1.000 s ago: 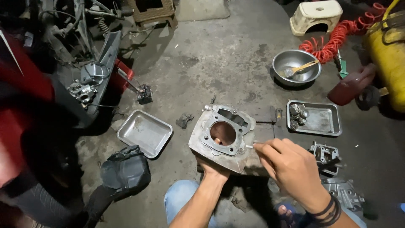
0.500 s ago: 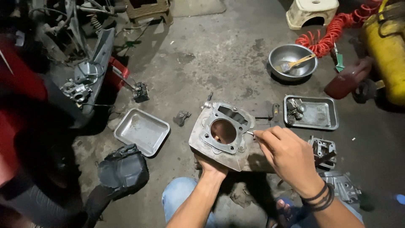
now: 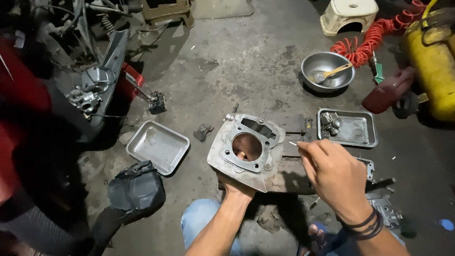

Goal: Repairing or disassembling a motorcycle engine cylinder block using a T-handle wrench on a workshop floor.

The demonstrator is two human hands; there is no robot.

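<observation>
Moved: right hand (image 3: 334,173) drawn back off cylinder block (image 3: 247,150) edge.
Grip: left hand (image 3: 235,186) props block from below; right pinches thin tool (image 3: 294,143).
Progress: gasket face being worked; bore bare, parts laid in tray (image 3: 348,128).

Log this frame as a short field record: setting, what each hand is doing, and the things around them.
setting: concrete workshop floor, seen from above
left hand: grips the lower edge of the cylinder block, holding it tilted
right hand: pinches a thin tool beside the block's right edge
left of block: empty metal tray
right of block: tray with parts
farther back: steel bowl with a brush in it, red coiled hose, yellow tank
</observation>
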